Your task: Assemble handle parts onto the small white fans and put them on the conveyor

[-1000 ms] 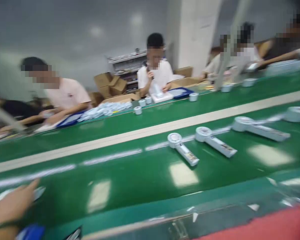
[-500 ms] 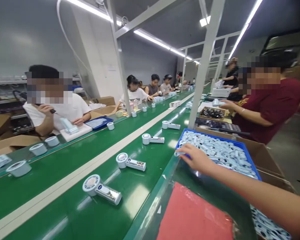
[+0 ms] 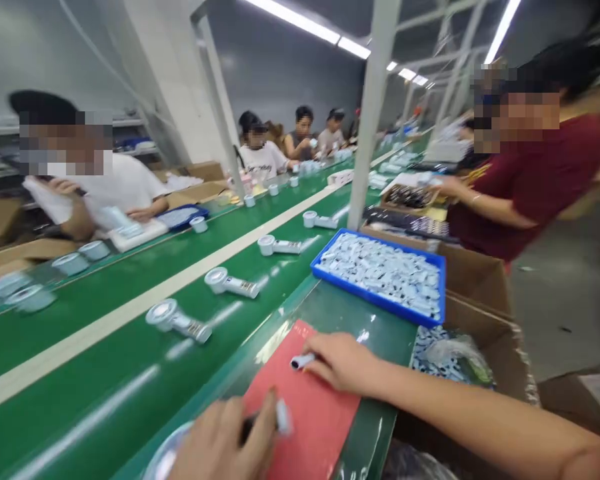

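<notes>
My right hand (image 3: 343,363) rests on a red mat (image 3: 313,413) on the bench, its fingers pinched round a small white part (image 3: 301,361). My left hand (image 3: 225,443) is at the bottom edge, closed on a small light-coloured piece (image 3: 282,417), blurred by motion, over a round white fan head (image 3: 163,460). A blue tray (image 3: 380,303) heaped with the same small white parts stands just beyond my right hand.
Hand-held white fans (image 3: 179,321) lie in a row on the green conveyor belt (image 3: 105,373). People sit along the far side and a person in a dark red shirt (image 3: 520,187) stands on my side. A cardboard box (image 3: 480,333) sits at the right.
My right hand has drawn back from the blue tray to the red mat with a small white part. My left hand has come into view at the bottom. The camera has tilted down.
</notes>
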